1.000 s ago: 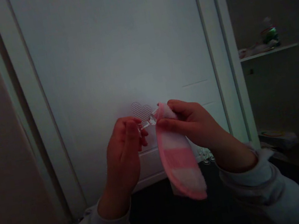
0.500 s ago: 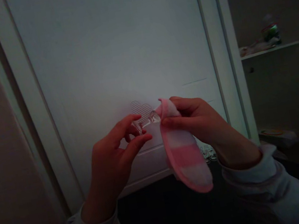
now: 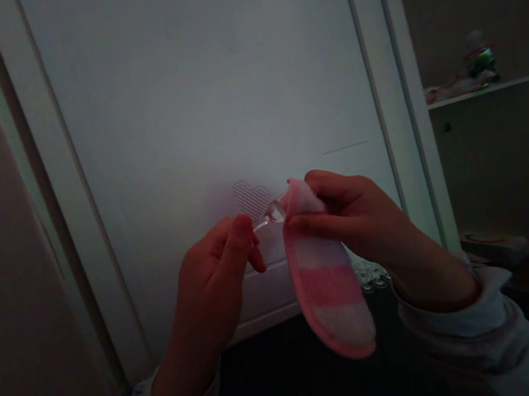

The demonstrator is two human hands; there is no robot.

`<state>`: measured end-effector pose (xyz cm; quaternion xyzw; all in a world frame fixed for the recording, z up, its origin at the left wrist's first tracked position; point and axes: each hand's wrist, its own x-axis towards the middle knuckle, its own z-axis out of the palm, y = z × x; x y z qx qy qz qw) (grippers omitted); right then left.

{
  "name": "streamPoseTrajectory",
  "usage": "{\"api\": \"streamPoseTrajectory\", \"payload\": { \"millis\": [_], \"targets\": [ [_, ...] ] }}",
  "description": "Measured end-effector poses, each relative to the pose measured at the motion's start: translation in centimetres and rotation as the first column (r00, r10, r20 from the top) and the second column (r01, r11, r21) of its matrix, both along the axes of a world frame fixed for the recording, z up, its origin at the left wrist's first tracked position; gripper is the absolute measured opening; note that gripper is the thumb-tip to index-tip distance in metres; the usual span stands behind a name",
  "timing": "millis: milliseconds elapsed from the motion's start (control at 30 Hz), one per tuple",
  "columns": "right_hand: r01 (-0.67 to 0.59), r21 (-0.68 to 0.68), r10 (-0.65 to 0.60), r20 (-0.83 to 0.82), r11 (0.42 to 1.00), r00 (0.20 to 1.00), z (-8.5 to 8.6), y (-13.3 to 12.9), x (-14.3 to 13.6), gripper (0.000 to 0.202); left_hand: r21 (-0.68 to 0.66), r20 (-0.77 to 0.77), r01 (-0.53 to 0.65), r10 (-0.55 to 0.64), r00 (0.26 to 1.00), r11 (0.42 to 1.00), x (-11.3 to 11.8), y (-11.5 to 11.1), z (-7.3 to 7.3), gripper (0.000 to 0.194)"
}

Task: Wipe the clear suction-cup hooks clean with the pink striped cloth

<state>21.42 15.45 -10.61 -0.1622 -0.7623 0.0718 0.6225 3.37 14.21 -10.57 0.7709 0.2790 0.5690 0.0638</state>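
Note:
My right hand (image 3: 347, 208) pinches a fuzzy pink-and-white striped slipper (image 3: 333, 288) near its upper end, thumb on the near face. The slipper hangs down with its rounded end lowest and pink trim along its edge. From its upper left side sticks out a clear plastic piece (image 3: 274, 212), perhaps a hook or clip. My left hand (image 3: 224, 259) is closed on the outer end of this piece, thumb on top. The fingers cover that end, and where the piece meets the slipper is hidden.
Behind my hands stands a white panel (image 3: 205, 86) with a striped heart outline (image 3: 252, 198). Several clear shiny pieces (image 3: 371, 276) lie by its lower right, beside a dark surface (image 3: 295, 382). At the right, a shelf (image 3: 480, 91) holds a green-labelled container (image 3: 481, 62).
My left thumb and fingers, apart around the clear piece before, have closed on its end. The slipper has turned slightly and hangs more upright. The view has shifted a little.

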Motion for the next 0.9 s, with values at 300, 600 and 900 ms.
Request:
{"api": "streamPoseTrajectory", "payload": {
  "millis": [300,600,900],
  "targets": [
    [0.004,0.036,-0.006,0.077,0.999,0.997,0.1,-0.2,0.2,0.006,-0.415,0.188,0.373,-0.323,0.928,0.830,-0.1,0.2,0.5,0.054],
    [-0.181,-0.202,0.166,-0.087,0.963,0.982,-0.3,0.8,-0.5,0.019,0.039,0.174,0.120,-0.125,0.977,0.992,-0.3,0.5,0.3,0.032],
    [-0.446,-0.403,0.358,-0.277,0.799,0.892,-0.9,1.7,-0.2,0.017,0.281,-0.082,-0.097,0.125,0.989,0.955,-1.6,0.2,-0.2,0.035]
  ]
}}
